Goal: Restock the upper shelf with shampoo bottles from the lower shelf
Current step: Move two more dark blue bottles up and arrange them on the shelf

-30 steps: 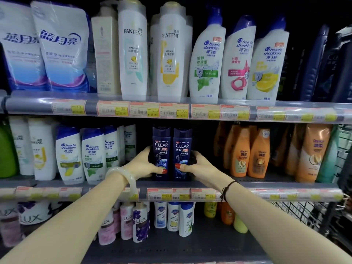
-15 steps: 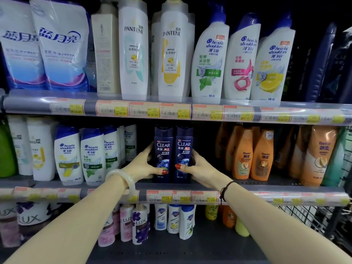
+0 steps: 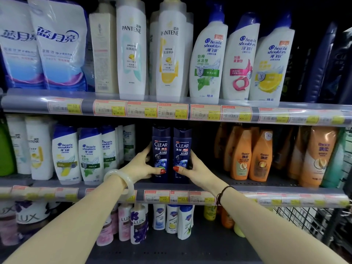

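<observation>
Two dark blue CLEAR shampoo bottles stand upright side by side on the middle shelf (image 3: 247, 184). My left hand (image 3: 142, 164) wraps the left CLEAR bottle (image 3: 160, 149) from its left side, thumb across its front. My right hand (image 3: 194, 168) grips the right CLEAR bottle (image 3: 182, 149) from the right, thumb on its front. Both bottles rest on the shelf. The upper shelf (image 3: 171, 103) above carries tall Pantene bottles (image 3: 131, 48) and Head & Shoulders pump bottles (image 3: 207, 60).
Small Head & Shoulders bottles (image 3: 65, 155) stand left of my hands, orange bottles (image 3: 241, 155) to the right. Detergent pouches (image 3: 57, 44) fill the upper left, dark bottles (image 3: 327, 61) the upper right. Lux and other small bottles (image 3: 137, 223) sit below. A wire basket (image 3: 312, 221) is at lower right.
The view has shifted slightly; both hands stay closed on the two CLEAR bottles, which remain on the middle shelf.
</observation>
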